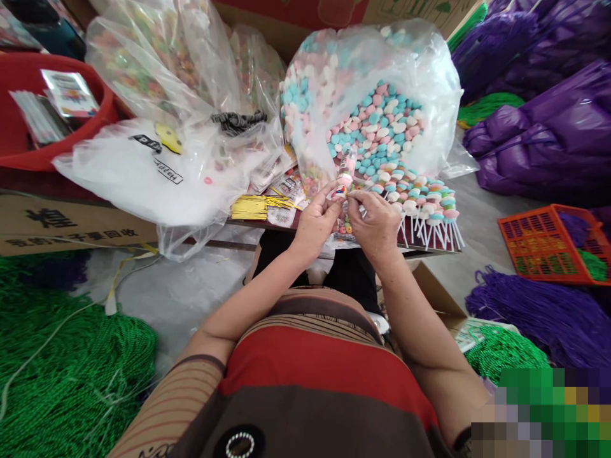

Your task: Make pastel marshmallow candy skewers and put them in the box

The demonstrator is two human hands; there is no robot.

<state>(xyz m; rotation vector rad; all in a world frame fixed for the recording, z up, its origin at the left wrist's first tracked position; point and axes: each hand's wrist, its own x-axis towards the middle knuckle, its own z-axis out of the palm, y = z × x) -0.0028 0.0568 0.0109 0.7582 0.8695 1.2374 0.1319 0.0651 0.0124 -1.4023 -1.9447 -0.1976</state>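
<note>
A marshmallow lollipop in a clear printed wrapper (346,168) points away from me over the table's front edge. My left hand (315,219) is closed on its lower part, thumb and fingers pinching the wrapper. My right hand (377,222) is closed too, its fingertips pinched at the lower end of the same lollipop; the exact grip is partly hidden. Just right of it lies a pile of unwrapped marshmallow lollipops (420,194), their white sticks pointing toward me. Behind my hands, an open clear bag (305,70) holds loose pink, white and blue marshmallows.
Yellow twist ties (249,207) and printed wrappers (286,187) lie left of my hands. Farther left are a white plastic bag (191,184), bags of ring candies (162,57) and a red basin (102,117). Green cord (71,362) and an orange crate (529,248) are on the floor.
</note>
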